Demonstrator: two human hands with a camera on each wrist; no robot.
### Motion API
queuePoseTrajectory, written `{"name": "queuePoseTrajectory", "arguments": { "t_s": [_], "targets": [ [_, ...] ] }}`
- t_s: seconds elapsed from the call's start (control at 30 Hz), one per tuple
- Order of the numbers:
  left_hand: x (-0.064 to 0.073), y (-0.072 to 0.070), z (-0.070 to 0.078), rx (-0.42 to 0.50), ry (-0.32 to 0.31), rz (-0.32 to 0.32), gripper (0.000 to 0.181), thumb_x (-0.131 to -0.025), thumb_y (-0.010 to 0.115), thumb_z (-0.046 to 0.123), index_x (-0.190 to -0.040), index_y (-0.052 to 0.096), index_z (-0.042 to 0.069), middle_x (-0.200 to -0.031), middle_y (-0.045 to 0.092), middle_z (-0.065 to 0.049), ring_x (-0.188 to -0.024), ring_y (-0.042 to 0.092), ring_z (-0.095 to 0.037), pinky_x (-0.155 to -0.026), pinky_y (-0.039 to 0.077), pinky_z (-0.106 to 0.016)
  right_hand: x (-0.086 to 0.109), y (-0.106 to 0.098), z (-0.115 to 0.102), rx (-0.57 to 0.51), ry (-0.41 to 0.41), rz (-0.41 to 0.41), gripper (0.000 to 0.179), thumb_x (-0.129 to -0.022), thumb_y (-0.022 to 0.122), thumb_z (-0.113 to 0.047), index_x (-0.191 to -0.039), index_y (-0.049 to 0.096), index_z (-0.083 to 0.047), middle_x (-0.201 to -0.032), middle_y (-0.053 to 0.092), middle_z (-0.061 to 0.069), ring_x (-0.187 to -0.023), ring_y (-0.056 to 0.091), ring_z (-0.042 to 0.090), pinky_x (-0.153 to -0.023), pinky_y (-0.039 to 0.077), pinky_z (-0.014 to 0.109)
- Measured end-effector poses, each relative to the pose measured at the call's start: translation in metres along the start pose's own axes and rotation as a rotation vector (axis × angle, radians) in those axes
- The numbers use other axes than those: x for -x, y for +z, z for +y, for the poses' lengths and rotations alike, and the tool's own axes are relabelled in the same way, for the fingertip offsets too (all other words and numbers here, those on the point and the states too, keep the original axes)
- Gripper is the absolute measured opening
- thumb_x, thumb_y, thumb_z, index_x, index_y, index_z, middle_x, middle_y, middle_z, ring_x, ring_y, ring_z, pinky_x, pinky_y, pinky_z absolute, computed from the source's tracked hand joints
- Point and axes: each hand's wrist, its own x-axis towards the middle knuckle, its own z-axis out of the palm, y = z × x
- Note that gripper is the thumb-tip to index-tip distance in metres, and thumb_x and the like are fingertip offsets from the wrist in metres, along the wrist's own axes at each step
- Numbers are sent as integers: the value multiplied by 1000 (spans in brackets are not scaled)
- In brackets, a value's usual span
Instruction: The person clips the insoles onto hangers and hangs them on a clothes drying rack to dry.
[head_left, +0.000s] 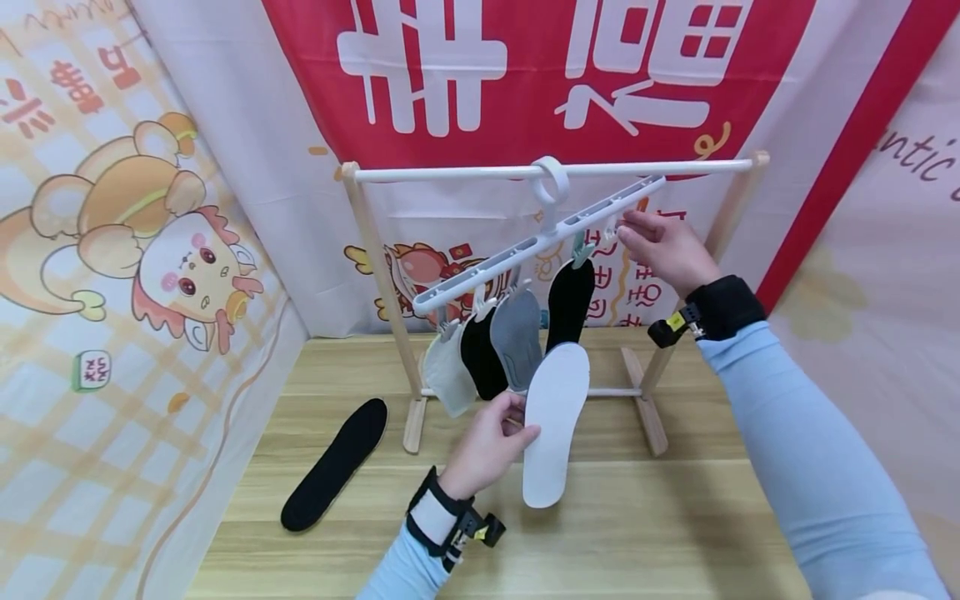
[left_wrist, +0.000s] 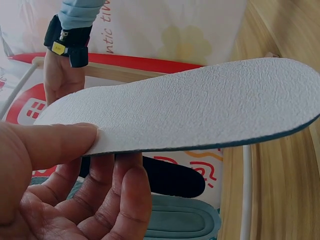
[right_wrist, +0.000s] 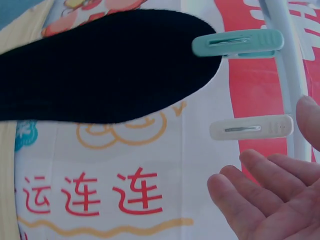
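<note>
White insole [head_left: 555, 425] is hanging in the pinch of the left hand [head_left: 487, 437], below and in front of the clip hanger [head_left: 487, 268]; the thumb is pressing its rough white face while the fingers are supporting it from the other side. The right hand [head_left: 667, 250] is reaching to the right end of the clip hanger, thumb and fingers spreading apart beside a white clip [right_wrist: 251, 127] — whether they are touching it, I cannot tell. Next along the clip hanger, a green clip [right_wrist: 237, 43] is biting the end of a black insole [right_wrist: 110, 65]. Under the clip hanger's left half, a pale insole [head_left: 450, 371], a second black insole [head_left: 482, 354] and a grey-blue insole [head_left: 516, 337] are hanging side by side. Another black insole is lying on the wooden table [head_left: 615, 550], left of the clip hanger and nearer the person. Behind the clip hanger, a backdrop [head_left: 315, 75] is carrying large white characters on red — running off the top — and smaller red ones reading 运连连. Cloth [head_left: 885, 275] to the clip hanger's right is showing the fragment "ntic".
</note>
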Motion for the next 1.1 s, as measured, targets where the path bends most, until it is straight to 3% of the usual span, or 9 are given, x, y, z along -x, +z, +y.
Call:
{"name": "queuePoseTrajectory", "arguments": {
  "t_s": [0.3, 0.47, 0.73, 0.9, 1.1],
  "targets": [
    [-4, 3, -2, 17, -29, -13, 25, -96, 67, 14, -119, 58, 8, -104, 62, -3, -88, 62, -16, -77, 55, -28, -4, 2, 3, -208, 40, -70, 62, -103, 52, -29, -157, 26, -16, -149, 42, 15, -124, 48, 27, -104, 42, 41],
    [-7, 4, -4, 20, -42, -2, 24, -96, 66, 14, -118, 58, 8, -103, 61, -3, -88, 62, -16, -77, 55, -29, -4, 6, 7, -237, 37, -67, 59, -102, 54, -27, -156, 32, -16, -136, 50, 12, -116, 53, 25, -100, 47, 38],
    [-12, 5, -4, 20, -50, 11, 23, -96, 67, 14, -115, 58, 7, -101, 61, -4, -85, 62, -17, -73, 55, -30, 3, 9, 9, -259, 19, -43, 55, -100, 57, -32, -149, 42, -12, -132, 54, 12, -117, 53, 34, -93, 52, 30],
    [-23, 8, -4, 16, -57, 22, 23, -95, 68, 13, -115, 59, 7, -100, 63, -4, -83, 62, -17, -72, 55, -30, 9, 12, 7, -294, 15, -6, 56, -98, 59, -32, -145, 45, -5, -130, 55, 10, -118, 50, 34, -90, 52, 27],
    [-40, 14, 2, 19, -69, 31, 25, -94, 69, 12, -116, 59, 7, -100, 64, -4, -86, 63, -16, -73, 56, -29, 18, 19, 4, -303, 29, 55, 56, -97, 61, -34, -141, 48, -1, -123, 59, 9, -110, 55, 25, -89, 53, 26]
  ]
}}
